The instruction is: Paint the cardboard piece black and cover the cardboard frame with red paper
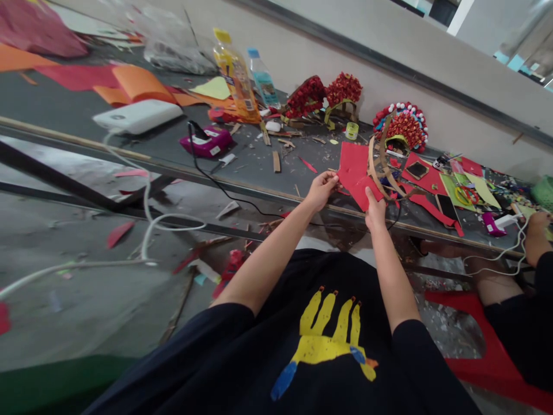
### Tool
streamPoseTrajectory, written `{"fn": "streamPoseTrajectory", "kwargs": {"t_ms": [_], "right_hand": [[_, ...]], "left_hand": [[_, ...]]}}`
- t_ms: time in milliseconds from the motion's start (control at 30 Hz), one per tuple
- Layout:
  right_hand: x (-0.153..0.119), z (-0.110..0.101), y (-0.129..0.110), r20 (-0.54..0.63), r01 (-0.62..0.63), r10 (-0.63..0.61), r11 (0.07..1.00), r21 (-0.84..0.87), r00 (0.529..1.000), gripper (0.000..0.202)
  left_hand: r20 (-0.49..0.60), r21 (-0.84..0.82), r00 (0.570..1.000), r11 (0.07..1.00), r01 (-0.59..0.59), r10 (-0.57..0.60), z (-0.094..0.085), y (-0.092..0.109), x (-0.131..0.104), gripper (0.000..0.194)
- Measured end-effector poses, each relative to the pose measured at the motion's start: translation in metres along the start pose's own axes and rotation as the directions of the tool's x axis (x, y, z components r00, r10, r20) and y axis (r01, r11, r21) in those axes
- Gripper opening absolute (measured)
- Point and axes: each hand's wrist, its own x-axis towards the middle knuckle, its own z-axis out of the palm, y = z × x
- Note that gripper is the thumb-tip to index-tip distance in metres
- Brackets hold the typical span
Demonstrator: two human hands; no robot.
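Note:
A red sheet of paper (355, 164) is held up between my two hands over the table's front edge. My left hand (323, 189) pinches its lower left edge between thumb and fingers. With the thumb on top, my right hand (375, 206) grips the paper's lower right part, where a piece looks folded or overlapping. Just beyond the paper stands a frame of bent brown cardboard strips (386, 164), partly behind it. Whether the paper touches these strips, I cannot tell.
Red decorated headpieces (343, 89), a yellow-capped bottle (235, 72) and a blue-capped bottle (263, 80) stand along the wall. A purple box (207, 141), cables and a white power bank (137, 116) lie left. Scissors (466, 196) and a phone (447, 208) lie right, near another person's arm (538, 236).

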Motion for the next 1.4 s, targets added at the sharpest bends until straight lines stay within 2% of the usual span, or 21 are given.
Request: {"fn": "streamPoseTrajectory", "kwargs": {"t_ms": [200,500,667,867,1167,1400], "right_hand": [[-0.001,0.0,0.0,-0.001,-0.009,0.009,1.0,0.015,1.0,0.06],[0.001,-0.001,0.002,0.001,0.025,-0.025,0.999,0.02,1.0,0.056],[0.004,0.0,0.006,-0.03,0.026,-0.024,0.998,0.065,0.999,0.058],[0.006,-0.001,0.009,-0.019,0.046,-0.046,0.999,0.013,0.999,0.057],[0.004,0.0,0.004,0.001,0.041,-0.041,0.998,0.043,0.999,0.059],[0.006,-0.005,-0.003,0.006,-0.014,0.015,0.992,-0.126,1.0,0.048]], "left_hand": [[0.024,0.019,1.0,1.0,0.02,-0.02,-0.002,0.0,0.001,0.021],[0.003,0.041,0.999,0.998,-0.044,0.044,0.001,-0.006,0.002,0.021],[0.04,0.051,0.999,0.998,-0.033,0.031,0.0,-0.005,0.001,0.024],[0.072,0.069,0.997,0.997,-0.024,0.019,-0.002,-0.005,0.003,0.025],[0.059,0.08,0.993,0.992,-0.103,0.098,-0.002,-0.01,0.002,0.024],[0.096,0.091,0.992,0.992,-0.091,0.082,-0.004,-0.01,0.004,0.029]]}}
